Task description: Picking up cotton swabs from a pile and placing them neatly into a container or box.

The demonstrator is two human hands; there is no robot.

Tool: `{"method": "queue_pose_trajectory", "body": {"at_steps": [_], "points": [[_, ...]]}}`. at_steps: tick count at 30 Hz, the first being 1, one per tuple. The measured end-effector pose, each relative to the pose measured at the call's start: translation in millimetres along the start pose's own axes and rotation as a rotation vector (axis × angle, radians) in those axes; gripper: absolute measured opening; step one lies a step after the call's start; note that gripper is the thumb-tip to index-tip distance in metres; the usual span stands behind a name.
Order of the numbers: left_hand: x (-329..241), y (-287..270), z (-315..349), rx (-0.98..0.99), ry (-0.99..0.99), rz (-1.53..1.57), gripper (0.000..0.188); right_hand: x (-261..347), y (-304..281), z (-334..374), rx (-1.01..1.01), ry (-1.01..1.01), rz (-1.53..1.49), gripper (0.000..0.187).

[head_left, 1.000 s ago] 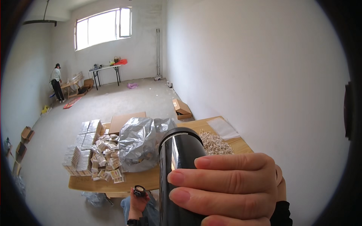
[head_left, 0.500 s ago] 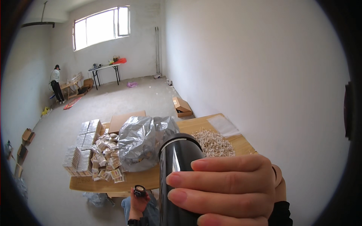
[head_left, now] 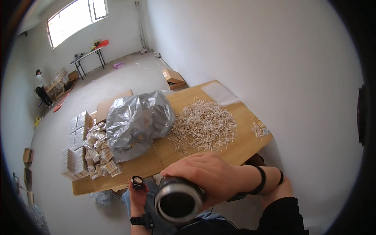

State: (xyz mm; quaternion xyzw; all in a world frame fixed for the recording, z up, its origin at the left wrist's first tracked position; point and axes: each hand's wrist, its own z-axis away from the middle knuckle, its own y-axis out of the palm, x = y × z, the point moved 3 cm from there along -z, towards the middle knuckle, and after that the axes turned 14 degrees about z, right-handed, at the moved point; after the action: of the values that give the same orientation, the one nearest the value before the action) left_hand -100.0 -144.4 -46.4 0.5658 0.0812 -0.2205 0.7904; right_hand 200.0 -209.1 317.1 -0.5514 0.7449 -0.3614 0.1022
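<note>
My right hand (head_left: 209, 174) is wrapped round a black flask (head_left: 160, 189), low over my lap in front of the table. The flask's round end, with a silver metal rim and a dark middle, faces up towards me. To the left, beyond the table's front edge, my left hand (head_left: 138, 195) holds a small round black bottle cap (head_left: 137, 182) with a pale inner disc, closed fingers around it. Neither hand touches the goods on the table. On the tabletop nearest my right hand lies a large heap of cotton swabs (head_left: 207, 124).
The wooden table (head_left: 164, 156) bears a grey plastic bag (head_left: 127, 123), loose small packs (head_left: 100, 150), stacked packs (head_left: 74, 162) and a white sheet (head_left: 220, 94). A cardboard box (head_left: 173, 78) stands on the floor by the right wall. Another person (head_left: 40, 88) is far left.
My right hand has brought the flask down from close in front of the camera towards my lap and tipped its rimmed end into view. My left hand still holds the cap. The view has tilted downward.
</note>
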Motion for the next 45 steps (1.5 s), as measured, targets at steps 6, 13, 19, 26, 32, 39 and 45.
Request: {"method": "queue_pose_trajectory", "body": {"at_steps": [6,13,19,26,32,39,45], "points": [[13,85,58,0.269,0.144,-0.38,0.052,-37,76,100,0.161,0.433,0.005,0.063],[53,184,82,0.451,0.41,-1.439,0.062,-60,124,173,0.265,0.699,0.1,0.06],[81,208,92,0.491,0.47,-1.801,0.064,-65,118,186,0.217,0.626,0.175,0.051],[110,218,89,0.514,0.504,-1.949,0.067,-69,127,206,0.255,0.609,0.234,0.049],[111,210,75,0.499,0.365,-1.948,0.069,-72,123,207,0.22,0.633,0.203,0.049],[107,213,68,0.727,0.406,-1.879,0.067,-73,119,207,0.275,0.65,0.143,0.057],[96,217,63,1.43,0.241,-1.816,0.069,-67,106,182,0.561,0.75,-0.135,0.059]]}}
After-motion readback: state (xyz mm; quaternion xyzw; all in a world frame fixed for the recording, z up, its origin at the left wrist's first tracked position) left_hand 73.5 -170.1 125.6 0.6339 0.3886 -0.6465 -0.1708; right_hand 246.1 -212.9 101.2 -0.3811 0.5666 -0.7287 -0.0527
